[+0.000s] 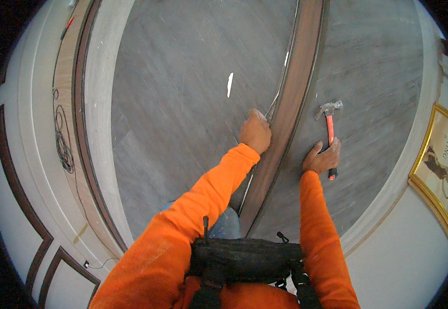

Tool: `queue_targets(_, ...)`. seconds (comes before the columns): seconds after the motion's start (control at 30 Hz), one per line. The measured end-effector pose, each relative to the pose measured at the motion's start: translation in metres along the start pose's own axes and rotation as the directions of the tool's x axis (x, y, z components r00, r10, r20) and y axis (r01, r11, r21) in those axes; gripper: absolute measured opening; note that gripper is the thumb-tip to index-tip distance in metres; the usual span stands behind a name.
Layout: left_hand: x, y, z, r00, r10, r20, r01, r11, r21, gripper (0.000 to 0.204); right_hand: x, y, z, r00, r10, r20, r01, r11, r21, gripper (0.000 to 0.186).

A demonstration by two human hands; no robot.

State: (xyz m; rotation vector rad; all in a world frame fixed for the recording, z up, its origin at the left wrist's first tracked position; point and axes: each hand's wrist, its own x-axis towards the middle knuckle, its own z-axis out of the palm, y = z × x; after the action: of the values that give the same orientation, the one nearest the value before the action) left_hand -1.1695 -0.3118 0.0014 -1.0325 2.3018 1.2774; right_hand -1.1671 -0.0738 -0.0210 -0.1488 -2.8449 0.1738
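Note:
My left hand (255, 131) is closed in a fist beside the brown wooden strip (289, 98). A thin pale line runs from its fingertips toward the strip's left edge; what the fist holds is hidden. Bits of white material (286, 58) show along that edge. To the right of the strip, my right hand (323, 157) has its fingers over the handle of a claw hammer (329, 126). This hammer has a metal head pointing away from me and a red-orange handle with a black end. Both forearms are in orange sleeves.
Grey dusty panels (183, 77) flank the strip, with a white sliver (229, 85) lying on the left one. A coiled dark cable (63, 139) is at the far left. The gold-framed picture (438, 175) is at right. A black bag (247, 257) hangs at my front.

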Motion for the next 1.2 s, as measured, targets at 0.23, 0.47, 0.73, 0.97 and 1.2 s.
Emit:
queue_targets(0.23, 0.013, -0.001, -0.036, 0.926, 0.022, 0.376, 0.154, 0.889, -0.43, 0.021, 0.004, -0.001, -0.004, 0.997, 0.042, 0.057, -0.042, 0.999, 0.001, 0.058)
queue_targets(0.47, 0.063, 0.011, -0.106, 0.96, 0.069, 0.273, 0.058, 0.9, -0.432, 0.02, 0.002, -0.002, -0.005, 0.998, 0.052, 0.042, -0.052, 0.999, -0.008, 0.058)
queue_targets(0.73, 0.208, 0.045, -0.228, 0.972, 0.234, -0.034, -0.234, 0.935, -0.267, 0.027, 0.0, -0.006, -0.003, 0.997, 0.066, 0.04, -0.066, 0.998, 0.017, 0.057)
queue_targets(0.97, 0.267, 0.094, -0.271, 0.798, 0.602, -0.021, -0.552, 0.744, 0.376, 0.035, 0.001, 0.002, -0.007, 1.0, 0.03, 0.009, -0.029, 0.999, -0.022, 0.055)
queue_targets(1.2, 0.339, 0.046, -0.449, 0.71, 0.672, -0.212, 0.259, 0.032, 0.965, 0.055, -0.002, -0.002, -0.001, 0.999, 0.038, 0.033, -0.037, 0.999, -0.013, 0.058)
